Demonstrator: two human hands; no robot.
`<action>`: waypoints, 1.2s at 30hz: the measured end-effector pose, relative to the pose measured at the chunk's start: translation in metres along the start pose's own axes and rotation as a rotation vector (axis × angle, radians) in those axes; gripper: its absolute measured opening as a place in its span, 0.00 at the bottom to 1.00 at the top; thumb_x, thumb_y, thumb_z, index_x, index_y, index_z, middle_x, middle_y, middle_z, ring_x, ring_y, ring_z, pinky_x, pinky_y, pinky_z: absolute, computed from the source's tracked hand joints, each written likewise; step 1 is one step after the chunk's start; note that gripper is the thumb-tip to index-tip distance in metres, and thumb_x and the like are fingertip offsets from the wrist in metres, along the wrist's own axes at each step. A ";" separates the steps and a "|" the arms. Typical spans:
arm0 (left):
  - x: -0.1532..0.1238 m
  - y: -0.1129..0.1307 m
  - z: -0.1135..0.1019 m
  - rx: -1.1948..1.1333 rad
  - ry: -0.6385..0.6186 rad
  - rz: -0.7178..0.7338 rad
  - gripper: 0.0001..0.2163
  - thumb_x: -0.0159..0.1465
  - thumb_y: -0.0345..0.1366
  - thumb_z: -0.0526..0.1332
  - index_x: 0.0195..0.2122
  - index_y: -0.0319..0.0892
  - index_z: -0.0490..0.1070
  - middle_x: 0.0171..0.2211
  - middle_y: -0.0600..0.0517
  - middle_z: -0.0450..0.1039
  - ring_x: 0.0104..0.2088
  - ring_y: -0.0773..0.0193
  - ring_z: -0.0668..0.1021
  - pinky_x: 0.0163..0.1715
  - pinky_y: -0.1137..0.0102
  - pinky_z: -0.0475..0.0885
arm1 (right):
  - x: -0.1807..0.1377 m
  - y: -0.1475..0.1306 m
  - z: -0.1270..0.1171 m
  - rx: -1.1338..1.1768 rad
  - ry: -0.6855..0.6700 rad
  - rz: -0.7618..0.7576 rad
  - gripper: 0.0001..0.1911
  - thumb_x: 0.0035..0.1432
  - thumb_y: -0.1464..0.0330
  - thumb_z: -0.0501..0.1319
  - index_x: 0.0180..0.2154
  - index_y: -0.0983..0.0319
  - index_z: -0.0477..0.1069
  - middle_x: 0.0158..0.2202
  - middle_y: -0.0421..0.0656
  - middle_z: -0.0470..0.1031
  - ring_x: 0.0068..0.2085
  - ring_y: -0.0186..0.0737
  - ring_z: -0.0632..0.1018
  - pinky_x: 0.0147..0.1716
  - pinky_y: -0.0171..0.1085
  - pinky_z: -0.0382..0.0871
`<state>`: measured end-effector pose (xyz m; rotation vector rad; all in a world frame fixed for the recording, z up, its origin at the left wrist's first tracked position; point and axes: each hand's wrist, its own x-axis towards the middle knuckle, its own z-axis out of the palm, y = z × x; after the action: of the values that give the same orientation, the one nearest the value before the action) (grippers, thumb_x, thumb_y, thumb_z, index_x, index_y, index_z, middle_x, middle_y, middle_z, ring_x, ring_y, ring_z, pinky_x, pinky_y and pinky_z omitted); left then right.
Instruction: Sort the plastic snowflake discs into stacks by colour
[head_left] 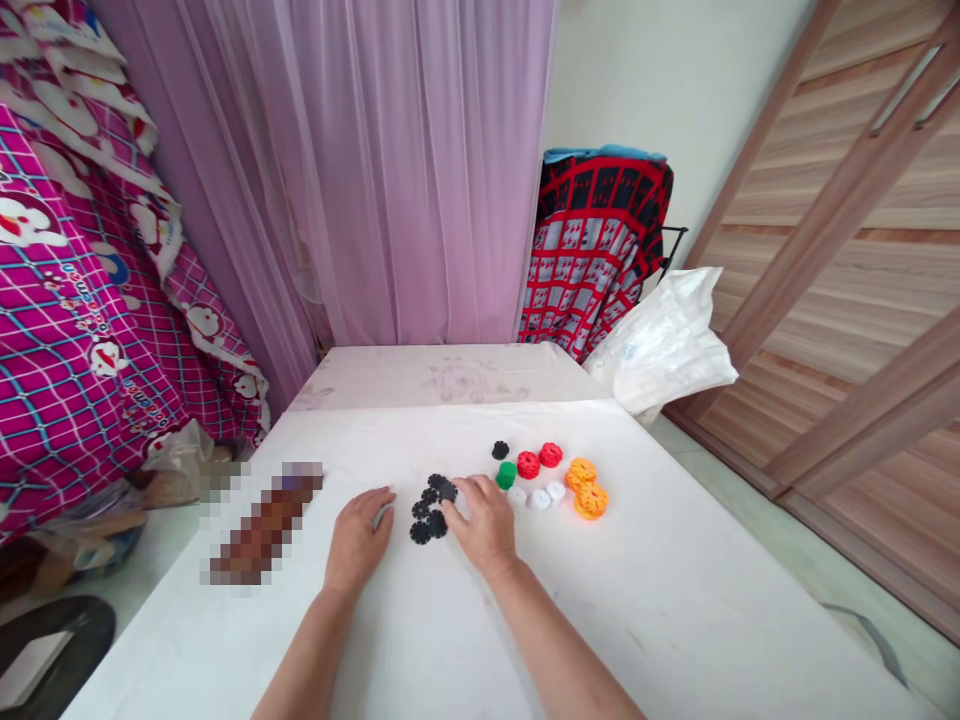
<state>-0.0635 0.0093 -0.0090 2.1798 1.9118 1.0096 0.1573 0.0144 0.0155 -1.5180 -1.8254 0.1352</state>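
Note:
Several black notched plastic discs, the snowflake-shaped building kind, lie in a loose cluster on the white table, between my two hands. My right hand reaches into the cluster's right side, its thumb and forefinger closed about a black disc. Left of the cluster, my left hand rests on the cloth with thumb and fingers apart and nothing in it. Beyond my right hand are a green stack of discs, several white discs, red stacks and orange stacks. A small black stack stands farther back.
A blurred-out reddish-brown item lies at the table's left edge. The white cloth covers the table. A white plastic bag leans at the far right corner. Purple curtains hang behind, and a wooden wardrobe stands right.

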 end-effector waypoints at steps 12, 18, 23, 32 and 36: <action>0.016 -0.020 0.009 -0.103 0.087 -0.105 0.17 0.62 0.45 0.52 0.41 0.45 0.78 0.43 0.49 0.80 0.44 0.56 0.80 0.49 0.60 0.74 | 0.101 0.074 -0.069 -0.328 -0.285 0.147 0.12 0.53 0.61 0.62 0.40 0.53 0.79 0.46 0.42 0.74 0.47 0.42 0.71 0.48 0.38 0.61; 0.015 -0.016 0.007 -0.125 0.094 -0.120 0.16 0.61 0.44 0.53 0.40 0.46 0.78 0.44 0.50 0.80 0.45 0.58 0.80 0.50 0.61 0.74 | 0.100 0.075 -0.055 -0.372 -0.348 0.149 0.13 0.53 0.59 0.61 0.40 0.51 0.79 0.46 0.41 0.74 0.47 0.42 0.71 0.47 0.38 0.61; 0.015 -0.015 0.005 -0.124 0.080 -0.128 0.16 0.62 0.44 0.52 0.40 0.46 0.78 0.44 0.50 0.80 0.45 0.57 0.80 0.50 0.61 0.74 | 0.101 0.078 -0.053 -0.402 -0.374 0.158 0.14 0.54 0.60 0.61 0.42 0.52 0.78 0.48 0.42 0.74 0.48 0.44 0.71 0.48 0.39 0.61; 0.014 -0.015 0.007 -0.153 0.088 -0.130 0.15 0.62 0.42 0.53 0.41 0.46 0.78 0.44 0.50 0.80 0.45 0.58 0.80 0.51 0.60 0.73 | 0.101 0.055 -0.061 -0.317 -0.331 0.084 0.12 0.58 0.69 0.57 0.40 0.55 0.78 0.46 0.42 0.76 0.48 0.39 0.73 0.49 0.35 0.62; 0.013 -0.016 0.008 -0.166 0.085 -0.147 0.15 0.62 0.41 0.53 0.41 0.46 0.78 0.44 0.50 0.79 0.46 0.58 0.79 0.52 0.60 0.73 | 0.090 0.019 -0.039 -0.270 -0.527 -0.113 0.12 0.57 0.70 0.57 0.40 0.55 0.78 0.44 0.41 0.78 0.47 0.39 0.74 0.47 0.35 0.63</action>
<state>-0.0724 0.0278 -0.0172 1.9072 1.9130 1.2044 0.1937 0.0854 0.0760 -1.6650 -2.4219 0.2628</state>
